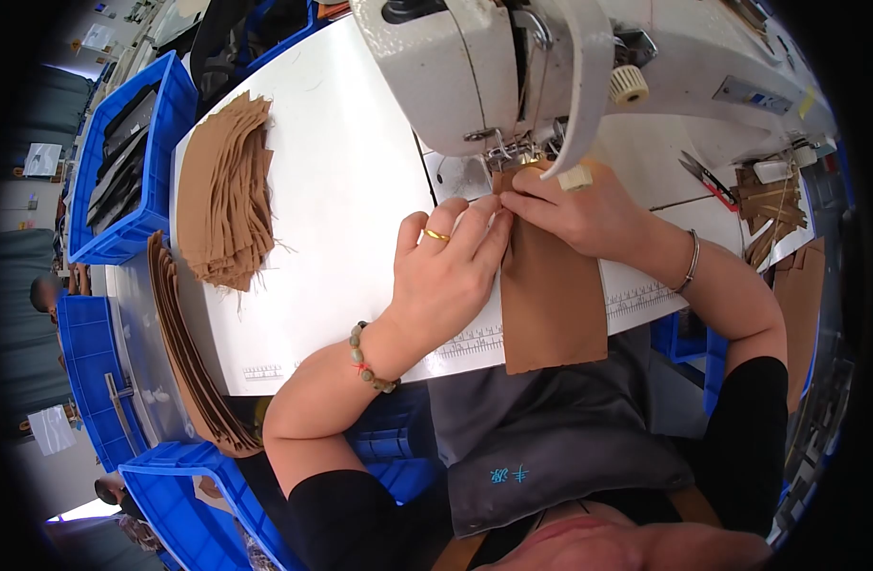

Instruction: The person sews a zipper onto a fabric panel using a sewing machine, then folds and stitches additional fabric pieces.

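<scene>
A brown fabric piece point(555, 305) lies on the white sewing table, its far end at the needle area of a white sewing machine point(446, 71) and its near end hanging over the front edge. My left hand point(454, 262) rests at the fabric's left edge, fingers bent and close together, with the fingertips on the cloth. My right hand point(575, 209) pinches the fabric's top end, just beside the presser foot point(517, 155). The two hands nearly touch at the fingertips.
A stack of brown pieces point(227, 195) lies on the table at left, with long brown strips point(194, 362) beyond its edge. Blue bins point(175, 105) stand along the left. Scissors point(711, 181) and brown scraps point(772, 205) lie at right. Other people are at far left.
</scene>
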A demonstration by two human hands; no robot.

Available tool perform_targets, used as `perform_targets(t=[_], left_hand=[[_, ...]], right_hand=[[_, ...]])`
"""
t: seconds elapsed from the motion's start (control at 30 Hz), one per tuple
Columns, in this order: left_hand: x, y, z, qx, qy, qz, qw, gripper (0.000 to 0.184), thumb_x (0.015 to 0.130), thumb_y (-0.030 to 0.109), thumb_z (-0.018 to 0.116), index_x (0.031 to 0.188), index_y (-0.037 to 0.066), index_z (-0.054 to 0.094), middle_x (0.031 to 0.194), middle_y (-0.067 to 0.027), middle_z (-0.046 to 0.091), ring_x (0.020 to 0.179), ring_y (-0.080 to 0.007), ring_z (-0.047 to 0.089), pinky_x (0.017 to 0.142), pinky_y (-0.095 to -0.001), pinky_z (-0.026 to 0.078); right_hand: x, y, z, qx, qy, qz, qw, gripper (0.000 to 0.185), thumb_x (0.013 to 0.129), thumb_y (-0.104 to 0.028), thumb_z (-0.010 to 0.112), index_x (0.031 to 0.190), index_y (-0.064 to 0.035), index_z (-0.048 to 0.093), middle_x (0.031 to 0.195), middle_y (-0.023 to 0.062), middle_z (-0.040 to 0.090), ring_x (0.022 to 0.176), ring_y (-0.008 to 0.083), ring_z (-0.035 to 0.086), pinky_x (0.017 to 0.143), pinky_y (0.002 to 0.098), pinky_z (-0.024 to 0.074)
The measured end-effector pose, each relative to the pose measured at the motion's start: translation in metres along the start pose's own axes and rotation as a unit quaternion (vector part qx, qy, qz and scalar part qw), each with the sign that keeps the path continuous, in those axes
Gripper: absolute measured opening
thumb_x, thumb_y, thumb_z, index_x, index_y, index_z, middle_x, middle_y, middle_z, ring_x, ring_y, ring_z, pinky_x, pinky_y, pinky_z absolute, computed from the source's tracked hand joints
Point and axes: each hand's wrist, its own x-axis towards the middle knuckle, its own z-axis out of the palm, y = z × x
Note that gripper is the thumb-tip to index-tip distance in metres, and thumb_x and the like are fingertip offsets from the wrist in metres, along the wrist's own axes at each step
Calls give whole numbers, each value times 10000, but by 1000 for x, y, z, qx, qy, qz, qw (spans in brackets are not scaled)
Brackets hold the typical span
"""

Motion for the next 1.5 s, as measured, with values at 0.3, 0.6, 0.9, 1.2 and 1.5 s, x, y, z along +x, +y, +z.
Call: perform_targets(t=[0.3, 0.6, 0.9, 1.2, 1.5], left_hand=[[-1, 2, 0, 15, -10, 11, 1000, 255, 823, 109, 748, 1077, 89, 753, 1188, 13, 700, 1058, -184, 631, 851, -334, 445], [-1, 0, 5, -8, -71, -31, 997, 345, 841, 143, 744, 1171, 45, 727, 1303, -60, 709, 1160, -242, 647, 907, -367, 480], [1, 1, 3, -9, -81, -26, 996, 352, 857, 130, 715, 1191, 22, 689, 1352, -87, 675, 1201, -268, 630, 953, -393, 483], [2, 6, 5, -9, -99, -45, 994, 396, 895, 146, 668, 1266, 10, 653, 1386, -96, 650, 1227, -273, 607, 999, -415, 463], [10, 10, 12, 19, -109, -95, 989, 483, 888, 122, 617, 1355, -2, 605, 1451, -100, 603, 1251, -273, 585, 1041, -426, 429]], right_hand=[[-4, 2, 2, -15, 52, -14, 998, 261, 842, -144, 667, 1080, -66, 737, 903, 14, 722, 755, 242, 664, 629, 360, 540], [-6, 6, 7, -22, 32, 15, 999, 275, 871, -146, 656, 1125, -66, 728, 832, 47, 702, 762, 247, 657, 636, 373, 541], [-2, 6, 1, 9, 21, 1, 1000, 268, 889, -175, 674, 1135, -91, 737, 843, 61, 698, 791, 267, 661, 669, 392, 540], [-8, 8, 12, -5, 31, -3, 999, 283, 928, -173, 664, 1189, -108, 752, 915, 66, 721, 831, 285, 667, 674, 391, 547], [-1, 24, 16, 36, 72, 23, 996, 220, 952, -208, 665, 1139, -145, 761, 977, 59, 723, 868, 260, 664, 678, 374, 552]])
